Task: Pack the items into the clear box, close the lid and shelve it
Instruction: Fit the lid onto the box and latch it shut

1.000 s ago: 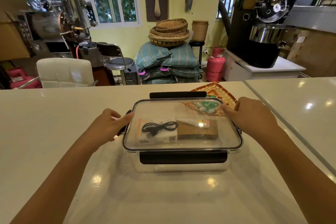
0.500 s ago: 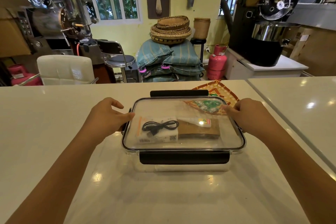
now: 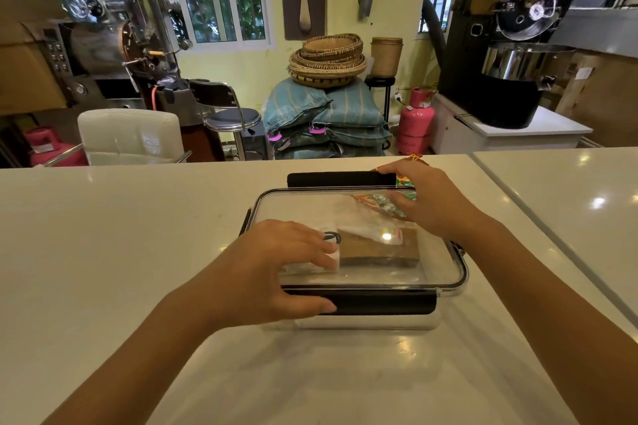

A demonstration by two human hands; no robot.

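Observation:
The clear box (image 3: 445, 283) sits on the white counter (image 3: 121, 235) with its transparent lid (image 3: 386, 274) lying on top. Through the lid I see a brown flat packet (image 3: 379, 248), a white packet with a black cable (image 3: 329, 245) and a colourful wrapper (image 3: 376, 200). My left hand (image 3: 276, 262) lies over the lid's near left corner, fingers on top and thumb pressed on the black front latch (image 3: 386, 302). My right hand (image 3: 431, 200) rests on the far right corner, its fingers reaching the right end of the black back latch (image 3: 338, 179).
A patterned woven mat (image 3: 414, 158) peeks out behind my right hand. A second white counter (image 3: 569, 203) adjoins on the right across a narrow seam. Beyond the counter stand a white chair (image 3: 131, 134), stacked sacks with baskets (image 3: 328, 107) and roasting machines.
Both hands left the box's short sides. The left hand moved onto the near left corner with its thumb on the front latch; the right hand shifted to the far right corner by the back latch.

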